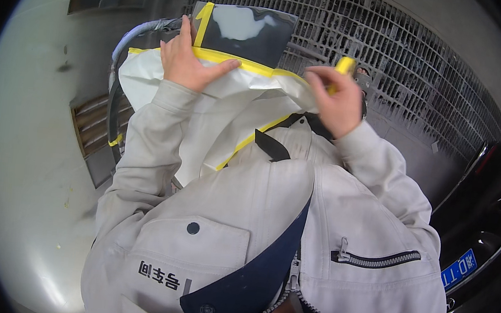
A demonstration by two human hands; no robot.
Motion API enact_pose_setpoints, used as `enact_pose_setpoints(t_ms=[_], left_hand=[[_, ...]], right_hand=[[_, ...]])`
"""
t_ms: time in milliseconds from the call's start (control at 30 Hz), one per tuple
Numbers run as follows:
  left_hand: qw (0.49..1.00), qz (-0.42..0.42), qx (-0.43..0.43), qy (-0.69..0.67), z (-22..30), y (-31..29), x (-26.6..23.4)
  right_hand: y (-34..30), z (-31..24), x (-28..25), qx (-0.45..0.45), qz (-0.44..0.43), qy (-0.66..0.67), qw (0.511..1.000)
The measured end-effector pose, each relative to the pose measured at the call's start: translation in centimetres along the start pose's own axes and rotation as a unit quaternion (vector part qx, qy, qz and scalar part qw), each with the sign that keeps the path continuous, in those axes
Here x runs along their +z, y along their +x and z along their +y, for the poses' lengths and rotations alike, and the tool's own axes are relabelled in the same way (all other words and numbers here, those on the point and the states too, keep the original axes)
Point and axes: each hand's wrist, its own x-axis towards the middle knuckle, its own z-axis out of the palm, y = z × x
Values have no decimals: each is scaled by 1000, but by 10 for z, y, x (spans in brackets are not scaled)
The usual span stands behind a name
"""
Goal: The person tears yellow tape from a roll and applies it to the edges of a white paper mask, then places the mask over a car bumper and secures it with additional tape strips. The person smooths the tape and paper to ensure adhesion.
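Observation:
A dark panel [262, 41] with a whitish patch [243, 24] lies beyond my hands. White masking sheet [213, 101] hangs from its near side, fixed along the edge by a strip of yellow masking tape [248, 65]. A second, short yellow strip [202, 26] crosses the panel's left part. My left hand [187, 61] rests at the panel's left edge, fingers spread and thumb stretched along the tape. To the right, my right hand [336, 99] is closed around a roll of yellow masking tape [345, 65], slightly blurred. It is beside the sheet's right end.
Metal floor grating [407, 63] stretches behind the panel and to the right. A black car [487, 224] stands at the lower right. On the left are a pale, glossy curved surface [31, 152] and a curved, partly wrapped bar [125, 45] next to the sheet.

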Motion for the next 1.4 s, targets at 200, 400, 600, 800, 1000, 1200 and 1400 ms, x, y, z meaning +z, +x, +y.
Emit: enact_pose_setpoints(t_ms=[200, 400, 600, 800, 1000, 1200, 1400], left_hand=[[1000, -6, 9, -18, -3, 0, 1], [999, 28, 10, -17, -1, -3, 6], [997, 34, -1, -74, -5, -1, 9], [985, 105, 140, -10, 27, -24, -5], [962, -90, 253, -41, 54, -71, -8], [980, -39, 194, 6, 10, -71, -9], [992, 16, 122, 9, -30, -73, -9]], right_hand=[[-7, -7, 63, 126, -86, 68, 986], [4, 9, 81, 239, -146, 385, 879], [12, 19, 97, 295, -175, 546, 764], [15, 21, 95, 304, -170, 544, 763], [15, 22, 95, 311, -154, 533, 771], [15, 25, 89, 315, -164, 517, 779], [18, 28, 85, 307, -193, 533, 764]])
